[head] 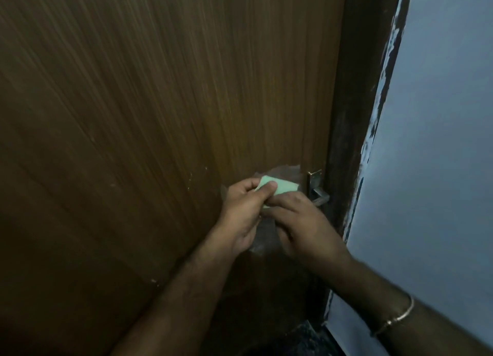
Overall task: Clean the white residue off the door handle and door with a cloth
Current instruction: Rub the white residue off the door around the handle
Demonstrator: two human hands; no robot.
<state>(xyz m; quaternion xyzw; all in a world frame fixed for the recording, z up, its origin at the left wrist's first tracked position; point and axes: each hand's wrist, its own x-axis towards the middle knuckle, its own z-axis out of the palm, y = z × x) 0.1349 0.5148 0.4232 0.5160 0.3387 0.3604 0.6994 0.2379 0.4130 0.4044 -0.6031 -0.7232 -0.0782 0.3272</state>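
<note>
A brown wooden door (149,110) fills most of the view. Its silver handle (318,191) sits on a metal plate at the door's right edge. A folded pale green cloth (280,187) is held just left of the handle. My left hand (244,211) pinches the cloth's left end with thumb and fingers. My right hand (301,227) grips the cloth's lower edge from below and hides part of the handle's lever. A pale whitish smear (282,171) shows on the door above the cloth, and another patch (260,242) shows between my wrists.
A dark door frame (354,115) runs down the right of the door. Beyond it is a light blue wall (437,142) with chipped paint along its edge. Small white specks (190,179) dot the door left of my hands. A thin bangle (394,318) circles my right wrist.
</note>
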